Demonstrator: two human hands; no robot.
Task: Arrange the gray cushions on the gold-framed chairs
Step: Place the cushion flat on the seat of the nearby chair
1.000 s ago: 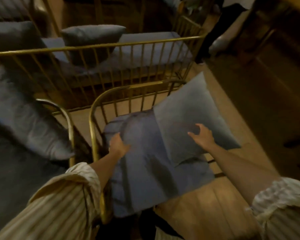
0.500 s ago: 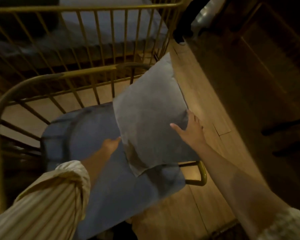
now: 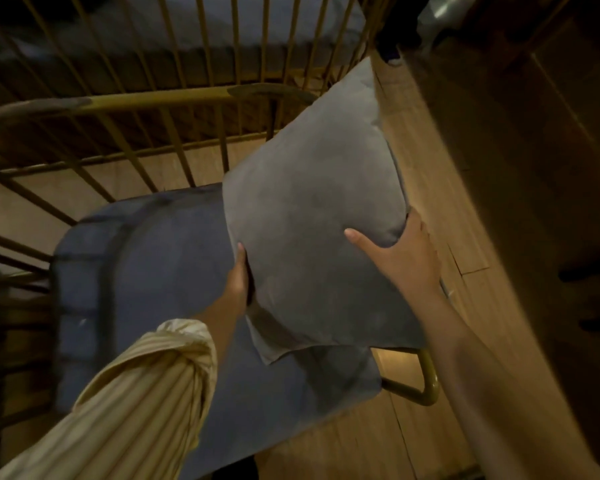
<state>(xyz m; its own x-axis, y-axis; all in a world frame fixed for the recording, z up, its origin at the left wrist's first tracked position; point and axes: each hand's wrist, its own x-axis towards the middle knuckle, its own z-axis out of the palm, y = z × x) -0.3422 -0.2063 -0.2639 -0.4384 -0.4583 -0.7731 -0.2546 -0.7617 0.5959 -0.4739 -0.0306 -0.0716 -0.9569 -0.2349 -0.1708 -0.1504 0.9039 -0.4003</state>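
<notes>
Since a second ago, gray throw cushion [image 3: 312,216] lifted off seat pad [image 3: 160,289], tilted. My left hand [image 3: 238,278] pinches its left edge; right hand [image 3: 407,258] clamps right edge, thumb across front. Held over chair's right side, likely to stand against gold backrest [image 3: 153,102].

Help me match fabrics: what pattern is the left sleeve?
Fine stripes, cream and pale tan, on the left sleeve, seen in the head view.
</notes>
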